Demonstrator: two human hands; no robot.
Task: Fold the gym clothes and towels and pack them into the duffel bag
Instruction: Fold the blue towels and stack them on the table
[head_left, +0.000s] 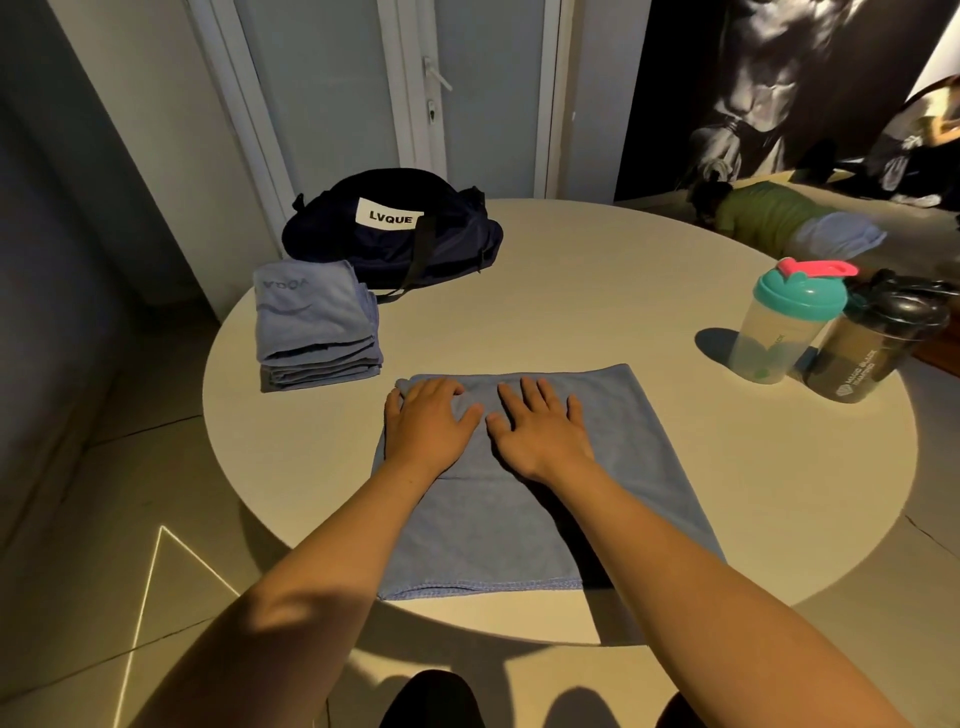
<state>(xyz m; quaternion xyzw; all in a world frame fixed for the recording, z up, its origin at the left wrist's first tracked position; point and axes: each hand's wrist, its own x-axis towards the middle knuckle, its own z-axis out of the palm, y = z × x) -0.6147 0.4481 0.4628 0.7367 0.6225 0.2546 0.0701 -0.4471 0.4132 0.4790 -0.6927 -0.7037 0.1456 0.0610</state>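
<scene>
Round white table (623, 312), head view: left hand (431, 421) and right hand (540, 431) lay flat, fingers straight, pressing the blue towel (493, 535) at the near edge. Looked mid-fold; next it'd need halving again, then onto the folded stack (311, 322) beside the duffel bag (395, 228).

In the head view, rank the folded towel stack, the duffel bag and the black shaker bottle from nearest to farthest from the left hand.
1. The folded towel stack, just beyond the left hand and to its left.
2. The duffel bag, behind the stack at the far left of the table.
3. The black shaker bottle, across at the right edge.
</scene>
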